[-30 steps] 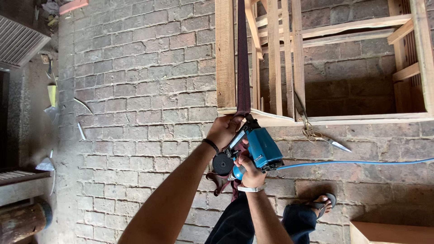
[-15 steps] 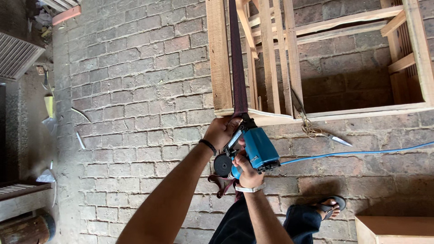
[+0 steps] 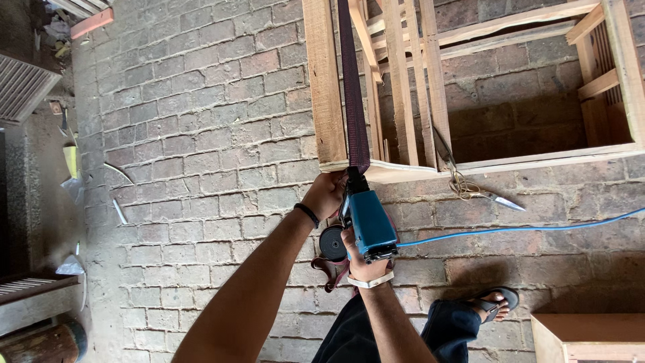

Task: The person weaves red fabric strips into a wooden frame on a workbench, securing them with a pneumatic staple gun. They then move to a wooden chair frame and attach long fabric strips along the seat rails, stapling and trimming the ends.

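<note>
The left hand [image 3: 327, 193] is gripping the front of a teal power tool [image 3: 368, 223] at the near edge of a wooden frame [image 3: 326, 101]; the right hand [image 3: 357, 261] is gripping its rear. A dark strap [image 3: 353, 87] is running up the frame. A blue cable [image 3: 517, 228] is trailing right across open brick floor [image 3: 201, 134], beside scissors [image 3: 480, 191].

Head camera, steeply downward (close overhead)
</note>
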